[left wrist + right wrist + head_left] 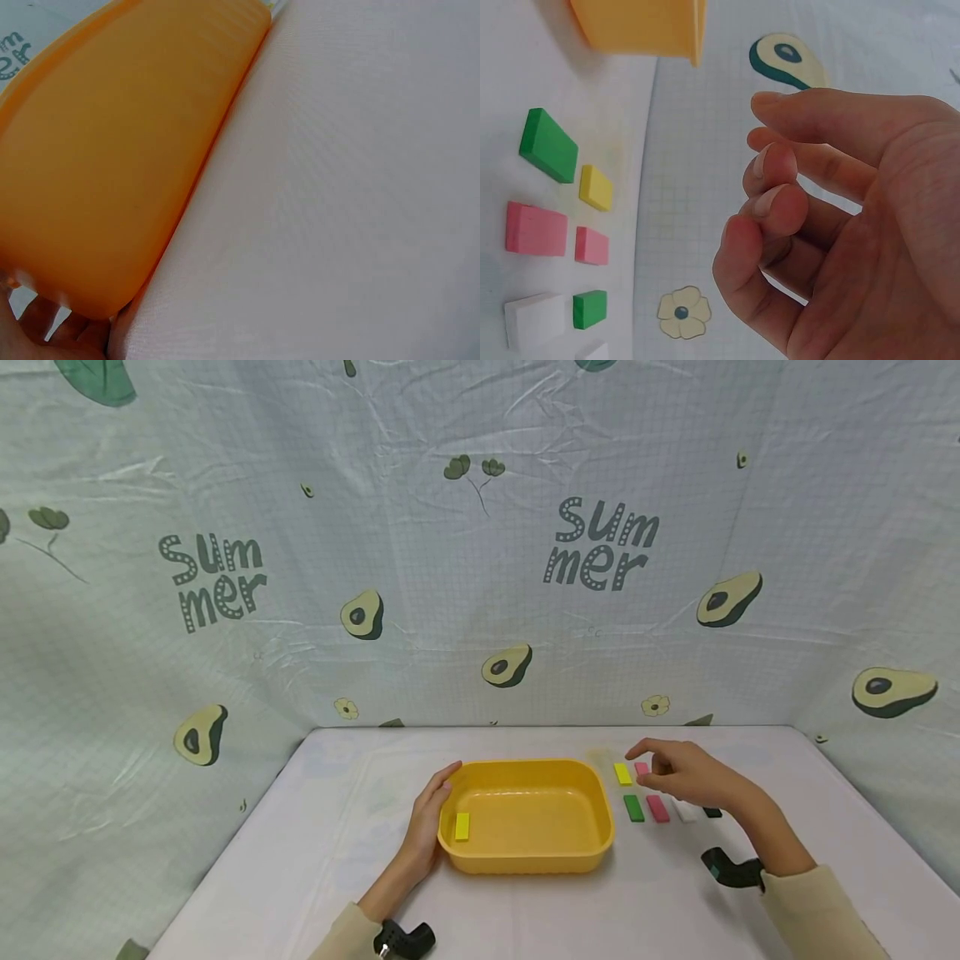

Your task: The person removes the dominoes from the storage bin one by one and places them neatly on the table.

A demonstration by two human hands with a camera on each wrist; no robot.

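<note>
My left hand (423, 822) holds the left end of a yellow-orange plastic tray (525, 864), thumb near the rim and fingers against the outer wall. The left wrist view shows those fingertips (67, 334) at the tray's end. Inside the tray, at the left, lies a yellow block (462, 827). Above several small flat blocks right of the tray hovers my right hand (693, 774), holding nothing, thumb and index finger apart and the other fingers bent. Nearest it are a yellow block (622, 774), a small pink block (592, 246) and a small green block (590, 310).
In the front row lie a larger green block (633, 808), a deeper pink block (658, 808), a white block (685, 812) and a black block (712, 812). A white cloth covers the table (315, 843); a printed curtain (420, 543) hangs behind it.
</note>
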